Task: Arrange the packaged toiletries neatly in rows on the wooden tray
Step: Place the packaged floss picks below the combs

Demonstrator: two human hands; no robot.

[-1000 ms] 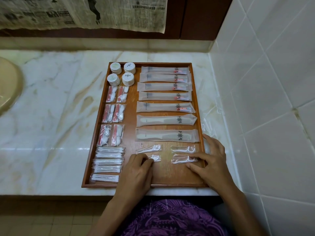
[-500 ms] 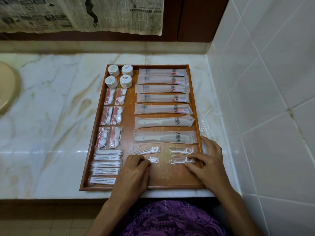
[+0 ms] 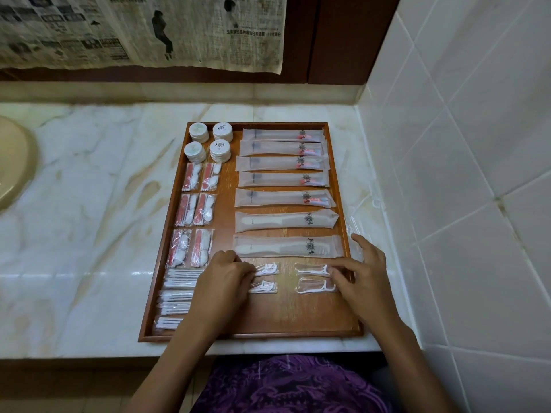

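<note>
On the near end of the wooden tray (image 3: 343, 186), four floss-pick packets sit in two pairs. The left hand (image 3: 222, 281) covers the left pair (image 3: 265, 277), fingers curled onto their ends; the right hand (image 3: 362, 278) presses loosely bent fingers on the right pair (image 3: 314, 278). Light, slick wrappers should slide easily, so nudge them by the ends. Bare wood lies nearer; the rim hems the right hand.
</note>
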